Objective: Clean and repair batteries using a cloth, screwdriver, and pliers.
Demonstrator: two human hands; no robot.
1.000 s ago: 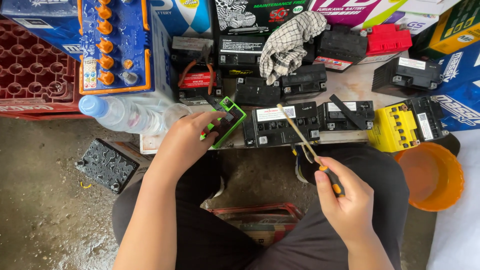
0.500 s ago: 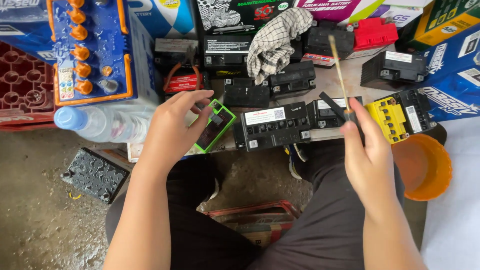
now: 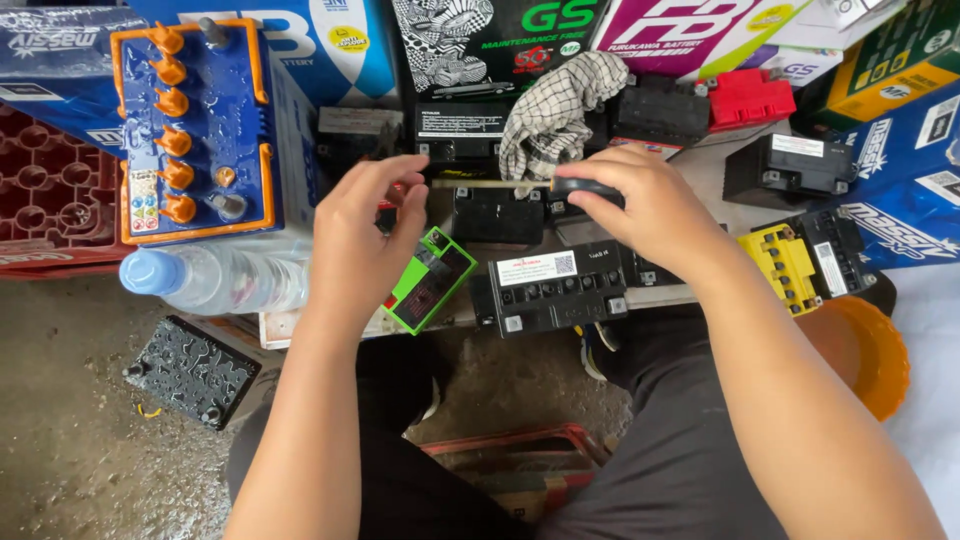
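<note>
Crowded bench [image 3: 700,165], screwdriver [image 3: 520,184] above batteries [image 3: 555,290]

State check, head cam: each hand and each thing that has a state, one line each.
left hand: empty, fingers curled, at the screwdriver's tip
right hand: gripping the screwdriver's handle
screwdriver: held level, off the bench
green-framed battery: tilted, at the bench edge
water bottle: on its side, capped
checked cloth: crumpled, draped over batteries
blue battery: orange caps on

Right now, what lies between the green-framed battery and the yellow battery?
In the head view, a long black battery with a white label lies between the green-framed battery and the yellow battery, below the right hand.
</note>
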